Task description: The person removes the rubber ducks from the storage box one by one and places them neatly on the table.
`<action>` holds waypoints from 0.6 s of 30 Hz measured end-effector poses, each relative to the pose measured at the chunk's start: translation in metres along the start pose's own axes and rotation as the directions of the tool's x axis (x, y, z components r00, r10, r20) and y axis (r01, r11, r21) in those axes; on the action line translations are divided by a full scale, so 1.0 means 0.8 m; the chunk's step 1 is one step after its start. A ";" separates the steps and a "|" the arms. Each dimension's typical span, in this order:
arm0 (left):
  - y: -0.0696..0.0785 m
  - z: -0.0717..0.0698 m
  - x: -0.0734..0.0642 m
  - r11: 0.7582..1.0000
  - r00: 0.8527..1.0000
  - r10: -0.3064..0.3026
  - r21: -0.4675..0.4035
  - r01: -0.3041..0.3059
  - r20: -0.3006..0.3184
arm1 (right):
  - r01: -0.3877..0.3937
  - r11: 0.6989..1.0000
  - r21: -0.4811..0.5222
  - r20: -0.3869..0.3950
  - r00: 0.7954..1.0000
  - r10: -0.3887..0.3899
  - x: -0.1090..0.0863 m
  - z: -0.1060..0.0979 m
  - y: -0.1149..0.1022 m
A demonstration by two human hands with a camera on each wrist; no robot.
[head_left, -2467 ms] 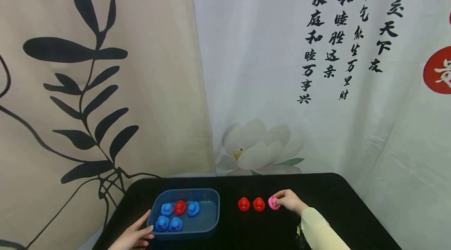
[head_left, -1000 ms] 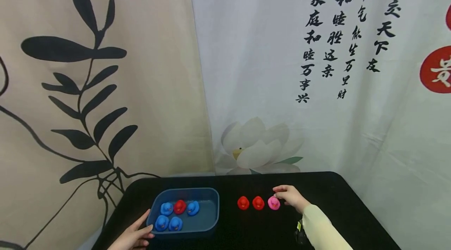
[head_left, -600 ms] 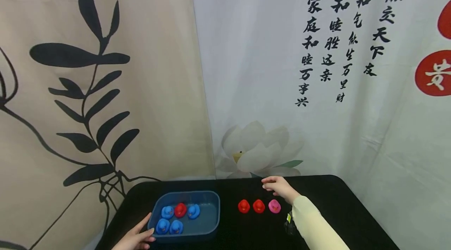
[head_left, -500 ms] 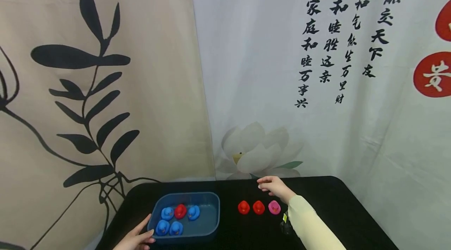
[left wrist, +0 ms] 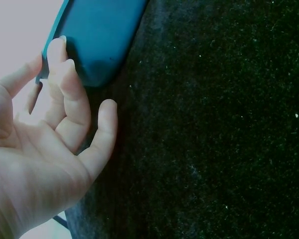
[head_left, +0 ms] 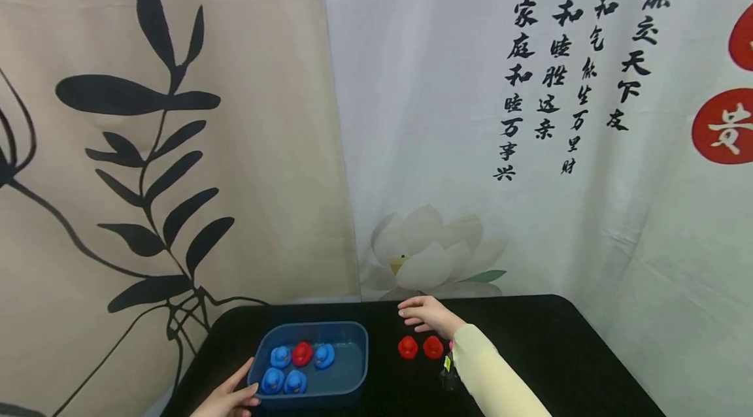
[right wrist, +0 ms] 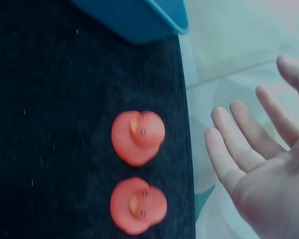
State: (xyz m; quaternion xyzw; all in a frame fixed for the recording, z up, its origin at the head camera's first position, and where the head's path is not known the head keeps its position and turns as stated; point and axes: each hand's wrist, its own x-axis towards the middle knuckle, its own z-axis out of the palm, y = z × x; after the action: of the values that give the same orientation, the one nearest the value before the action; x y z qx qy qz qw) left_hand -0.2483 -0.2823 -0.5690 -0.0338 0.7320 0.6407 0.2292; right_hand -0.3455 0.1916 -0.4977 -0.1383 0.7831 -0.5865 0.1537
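My left hand holds the near left corner of a blue plastic tray, and the left wrist view shows its fingers curved against the tray wall. Inside the tray sit several blue rubber ducks and one red duck. To its right, two red ducks stand side by side on the black table. My right hand is over the table just beyond them, fingers spread and holding nothing. A sliver of a pink duck shows beside the right sleeve, the rest hidden.
The black table has rounded far corners. Behind it hangs a printed cloth with dark leaves, a white flower and brushed characters. A dark wrist device hangs below my right sleeve.
My right hand has let go of the pink duck beside the two red ones, lifted and moved left past them. The left hand has stayed at the tray. The head view has shifted slightly.
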 end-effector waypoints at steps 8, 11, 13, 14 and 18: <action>0.003 0.002 -0.005 1.000 1.000 0.012 0.017 -0.012 0.002 | 0.000 1.000 0.022 0.075 0.997 -0.002 0.017 0.034 -0.013; 0.003 0.002 -0.005 1.000 1.000 0.015 0.017 -0.015 0.003 | 0.005 1.000 0.028 0.094 0.996 -0.007 0.022 0.048 -0.020; 0.003 0.002 -0.005 1.000 1.000 0.015 0.019 -0.015 0.002 | 0.006 1.000 0.024 0.104 0.994 -0.009 0.024 0.057 -0.026; 0.003 0.002 -0.005 1.000 1.000 0.013 0.019 -0.013 0.001 | 0.003 1.000 0.028 0.111 0.994 -0.007 0.025 0.062 -0.029; 0.004 0.004 -0.006 1.000 1.000 0.006 0.022 -0.006 -0.002 | -0.020 0.999 0.042 0.128 0.992 0.014 0.031 0.081 -0.039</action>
State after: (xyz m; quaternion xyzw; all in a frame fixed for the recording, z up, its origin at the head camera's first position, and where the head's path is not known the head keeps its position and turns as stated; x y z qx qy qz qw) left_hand -0.2446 -0.2799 -0.5644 -0.0298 0.7393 0.6332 0.2272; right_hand -0.3406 0.1165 -0.4866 -0.1653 0.7599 -0.5921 0.2114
